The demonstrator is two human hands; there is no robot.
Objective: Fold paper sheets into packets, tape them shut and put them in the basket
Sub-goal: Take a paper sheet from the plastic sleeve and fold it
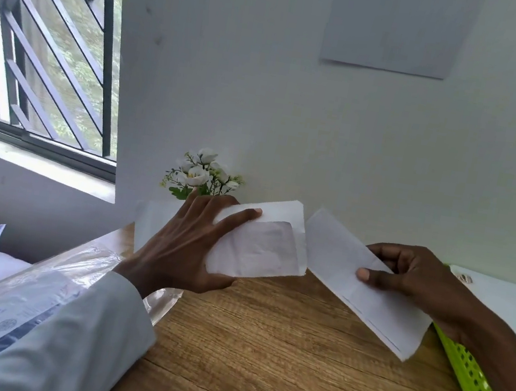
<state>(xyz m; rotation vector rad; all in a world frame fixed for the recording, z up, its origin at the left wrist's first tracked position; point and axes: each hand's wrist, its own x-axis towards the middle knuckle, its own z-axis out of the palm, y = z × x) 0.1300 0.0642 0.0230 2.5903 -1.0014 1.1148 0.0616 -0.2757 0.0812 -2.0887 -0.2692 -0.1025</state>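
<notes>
Two hands hold paper mid-frame: left hand (187,245) grips a windowed envelope (263,239), right hand (412,275) pinches a folded sheet (341,258).

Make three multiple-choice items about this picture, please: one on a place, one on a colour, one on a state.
1. Where is the basket?
A. at the table's right edge
B. on the windowsill
C. on the floor

2. What colour is it?
A. red
B. green
C. black

3. What does the left hand do?
A. rests empty
B. presses on the table
C. holds a white envelope

Key: 1 A, it lies under the right hand; 2 B, its perforated wall is bright green; 3 C, its fingers curl around the windowed envelope.
</notes>
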